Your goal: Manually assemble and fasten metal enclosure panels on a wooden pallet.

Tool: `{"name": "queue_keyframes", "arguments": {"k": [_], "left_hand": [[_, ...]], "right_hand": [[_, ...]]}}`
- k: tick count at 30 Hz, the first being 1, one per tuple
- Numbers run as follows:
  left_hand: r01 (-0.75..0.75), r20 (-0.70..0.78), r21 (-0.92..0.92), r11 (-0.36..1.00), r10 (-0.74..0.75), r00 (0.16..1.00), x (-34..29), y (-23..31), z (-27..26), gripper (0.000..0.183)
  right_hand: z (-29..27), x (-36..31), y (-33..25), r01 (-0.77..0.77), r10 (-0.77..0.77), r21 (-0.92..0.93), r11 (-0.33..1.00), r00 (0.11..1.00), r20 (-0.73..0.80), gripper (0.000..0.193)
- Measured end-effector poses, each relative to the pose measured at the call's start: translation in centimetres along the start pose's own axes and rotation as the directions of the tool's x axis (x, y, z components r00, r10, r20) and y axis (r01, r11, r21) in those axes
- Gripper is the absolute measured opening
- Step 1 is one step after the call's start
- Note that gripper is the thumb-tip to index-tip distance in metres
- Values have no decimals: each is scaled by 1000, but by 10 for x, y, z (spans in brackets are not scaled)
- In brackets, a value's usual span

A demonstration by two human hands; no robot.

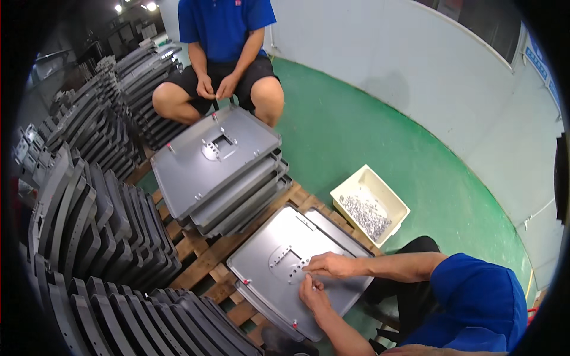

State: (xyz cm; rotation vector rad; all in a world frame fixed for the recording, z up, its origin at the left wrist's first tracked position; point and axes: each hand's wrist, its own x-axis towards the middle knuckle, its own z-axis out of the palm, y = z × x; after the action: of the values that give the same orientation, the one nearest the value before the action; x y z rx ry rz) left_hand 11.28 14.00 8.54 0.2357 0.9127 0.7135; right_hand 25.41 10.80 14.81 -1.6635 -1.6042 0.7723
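A grey metal panel (270,234) lies flat before me, with a rectangular cutout and several small holes. My right hand (332,265) reaches over it, fingertips pinched together close to the holes beside the cutout. My left hand (313,295) is curled just nearer to me, its fingers closed above the panel. Whatever either hand holds is too small or too hidden to name. Red-tipped small parts, such as the red fitting (246,282), stand along the panel's left edge. Under it another panel's edge (332,222) shows.
A cream bin (371,178) holding small metal parts stands on the green floor. Beyond the wooden pallet (205,252), a co-worker (228,35) sits by a stack of similar panels (190,184), hands together. Rows of upright grey panels (119,219) line the left.
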Motion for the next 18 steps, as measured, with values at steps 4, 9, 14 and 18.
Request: {"name": "queue_keyframes", "arguments": {"k": [4,9,14,18], "left_hand": [[-37,30,62,997,36,999,-1,4,0,13],[-37,25,21,999,37,999,-8,6,4,12],[-54,55,55,997,51,997,-3,3,-6,14],[-93,61,79,993,89,994,-5,2,-2,14]], "right_hand": [[-5,1,-14,1,0,-11,1000,998,69,17],[-6,-2,-8,-53,49,40,998,994,100,16],[-2,2,-7,-27,20,89,996,996,85,16],[-1,3,-10,-91,83,110,990,994,77,17]]}}
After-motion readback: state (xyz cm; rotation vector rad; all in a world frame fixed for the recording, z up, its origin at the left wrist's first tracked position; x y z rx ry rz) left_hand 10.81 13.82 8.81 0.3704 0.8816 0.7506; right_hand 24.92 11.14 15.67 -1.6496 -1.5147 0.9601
